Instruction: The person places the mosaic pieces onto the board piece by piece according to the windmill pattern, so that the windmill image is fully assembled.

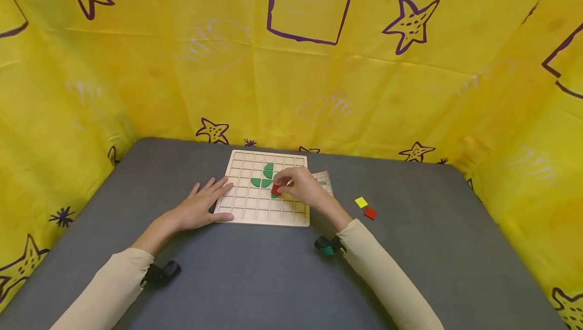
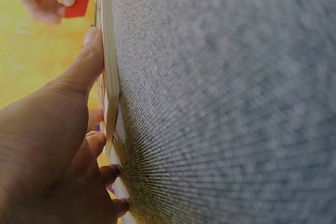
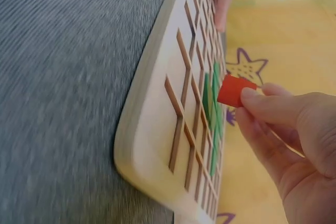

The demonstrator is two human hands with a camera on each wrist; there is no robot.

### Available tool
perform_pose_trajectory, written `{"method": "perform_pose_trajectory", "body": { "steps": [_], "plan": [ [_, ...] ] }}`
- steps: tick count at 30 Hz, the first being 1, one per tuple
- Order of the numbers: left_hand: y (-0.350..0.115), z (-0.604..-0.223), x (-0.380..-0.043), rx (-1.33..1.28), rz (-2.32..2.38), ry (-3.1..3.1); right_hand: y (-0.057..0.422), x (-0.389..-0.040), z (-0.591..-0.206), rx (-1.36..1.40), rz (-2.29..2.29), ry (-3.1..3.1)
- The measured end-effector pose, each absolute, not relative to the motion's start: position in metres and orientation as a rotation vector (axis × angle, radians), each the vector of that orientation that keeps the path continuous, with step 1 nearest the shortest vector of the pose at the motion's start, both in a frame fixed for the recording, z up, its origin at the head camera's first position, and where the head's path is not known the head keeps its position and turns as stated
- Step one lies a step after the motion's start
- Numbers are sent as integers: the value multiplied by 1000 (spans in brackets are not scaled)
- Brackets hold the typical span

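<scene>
A wooden grid board lies flat on the grey table, with several green rounded pieces set in its cells near the middle. Between thumb and fingers, my right hand pinches a red square tile just above the board, close to the green pieces. My left hand rests at the board's left edge, fingers spread and thumb on the near left corner. In the left wrist view that thumb lies along the board's rim, the other fingers around the corner.
To the right lie a yellow square tile and another red tile on the table. A printed pattern card sits partly behind the right hand at the board's right edge. Yellow cloth hangs around the table.
</scene>
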State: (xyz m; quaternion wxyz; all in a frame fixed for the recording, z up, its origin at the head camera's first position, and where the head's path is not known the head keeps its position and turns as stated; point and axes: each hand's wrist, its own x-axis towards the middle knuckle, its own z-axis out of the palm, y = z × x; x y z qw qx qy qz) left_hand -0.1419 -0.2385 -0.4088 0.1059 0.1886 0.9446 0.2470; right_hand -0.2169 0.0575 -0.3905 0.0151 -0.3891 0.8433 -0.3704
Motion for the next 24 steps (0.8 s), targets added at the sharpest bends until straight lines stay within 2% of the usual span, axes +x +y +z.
{"method": "perform_pose_trajectory", "body": {
  "steps": [24],
  "plan": [
    [-240, -409, -141, 568, 740, 2783, 18, -218, -399, -1035, -1011, 2683]
  ]
}}
